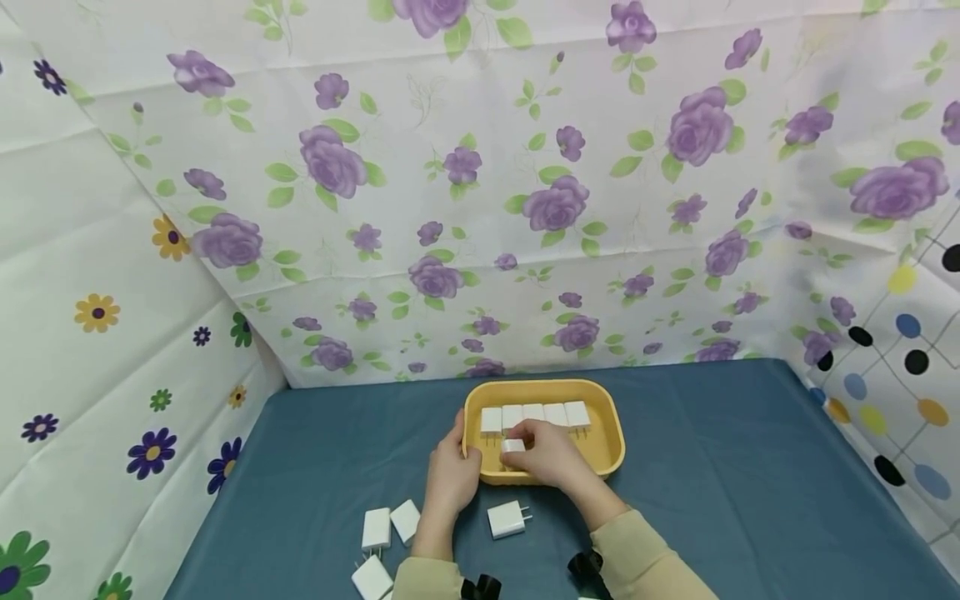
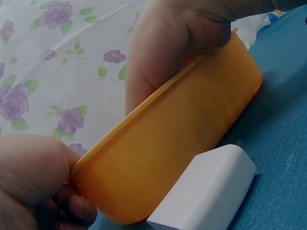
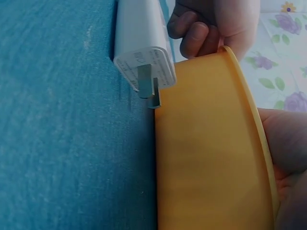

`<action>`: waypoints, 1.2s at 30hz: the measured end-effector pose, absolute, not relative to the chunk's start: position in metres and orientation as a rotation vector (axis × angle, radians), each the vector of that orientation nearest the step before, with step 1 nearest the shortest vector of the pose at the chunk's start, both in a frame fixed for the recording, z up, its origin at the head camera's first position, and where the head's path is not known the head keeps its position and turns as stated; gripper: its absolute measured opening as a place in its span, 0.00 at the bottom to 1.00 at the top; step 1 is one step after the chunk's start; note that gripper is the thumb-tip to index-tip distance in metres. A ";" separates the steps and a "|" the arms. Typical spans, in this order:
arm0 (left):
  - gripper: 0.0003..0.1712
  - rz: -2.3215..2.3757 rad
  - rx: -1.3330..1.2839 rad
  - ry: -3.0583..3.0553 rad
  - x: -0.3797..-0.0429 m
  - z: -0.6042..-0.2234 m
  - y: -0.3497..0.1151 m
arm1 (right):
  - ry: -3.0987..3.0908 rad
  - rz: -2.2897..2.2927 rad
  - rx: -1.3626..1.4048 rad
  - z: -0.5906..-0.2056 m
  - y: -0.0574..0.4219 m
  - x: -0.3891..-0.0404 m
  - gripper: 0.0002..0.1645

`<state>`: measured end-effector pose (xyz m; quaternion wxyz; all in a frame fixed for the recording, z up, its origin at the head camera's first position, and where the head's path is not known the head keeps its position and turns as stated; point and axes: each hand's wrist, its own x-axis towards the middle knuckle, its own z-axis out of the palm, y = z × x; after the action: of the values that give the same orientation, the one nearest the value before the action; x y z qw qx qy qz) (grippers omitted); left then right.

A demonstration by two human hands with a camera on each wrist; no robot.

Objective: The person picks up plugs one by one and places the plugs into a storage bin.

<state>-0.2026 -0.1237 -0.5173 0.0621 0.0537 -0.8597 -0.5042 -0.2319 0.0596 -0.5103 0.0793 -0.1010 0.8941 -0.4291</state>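
A yellow plastic tray (image 1: 602, 446) stands toward the back of the blue cloth. My left hand (image 1: 453, 471) grips its left rim, thumb over the edge. Inside the tray, my right hand (image 1: 553, 454) pinches a white plug charger (image 1: 513, 447) near the front left. Behind that one, several white chargers (image 1: 533, 413) line up side by side with their prongs facing me. In both wrist views the tray wall (image 2: 158, 148) hides the pinched charger. One loose charger (image 1: 507, 519) lies on the cloth just in front of the tray, prongs pointing right.
More white chargers (image 1: 377, 529) lie loosely on the cloth left of my left forearm, some partly cut off by the frame or sleeve. Flowered sheets (image 1: 495, 208) hang behind the blue cloth (image 1: 735, 483) and at its left; a dotted sheet (image 1: 900, 367) is at the right.
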 end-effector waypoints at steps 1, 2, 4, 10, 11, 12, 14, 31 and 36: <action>0.38 -1.521 0.158 -2.600 -0.202 -0.517 -0.124 | 2.675 -1.276 -0.308 -0.511 0.059 -0.232 0.19; 0.38 -1.520 0.155 -2.601 -0.202 -0.517 -0.124 | 2.674 -1.270 -0.312 -0.512 0.059 -0.231 0.20; 0.38 -1.524 0.158 -2.600 -0.201 -0.518 -0.124 | 2.661 -1.260 -0.321 -0.513 0.058 -0.231 0.21; 0.39 -1.518 0.150 -2.598 -0.201 -0.516 -0.124 | 2.611 -1.247 -0.361 -0.511 0.058 -0.230 0.20; 0.39 -1.514 0.147 -2.600 -0.201 -0.516 -0.124 | 2.605 -1.242 -0.362 -0.510 0.057 -0.231 0.19; 0.39 -1.517 0.149 -2.599 -0.201 -0.516 -0.124 | 2.603 -1.237 -0.359 -0.509 0.057 -0.231 0.17; 0.39 -1.522 0.149 -2.597 -0.201 -0.516 -0.125 | 2.611 -1.211 -0.351 -0.508 0.056 -0.232 0.16; 0.39 -1.578 0.170 -2.574 -0.202 -0.516 -0.123 | 2.641 -1.035 -0.238 -0.507 0.056 -0.234 0.20; 0.39 -1.568 0.164 -2.584 -0.202 -0.517 -0.123 | 2.627 -1.044 -0.232 -0.508 0.056 -0.235 0.25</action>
<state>-0.2022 -0.1235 -0.5172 0.0571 0.0541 -0.8522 -0.5172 -0.2347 0.0560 -0.5078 0.1520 -0.0810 0.9154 -0.3638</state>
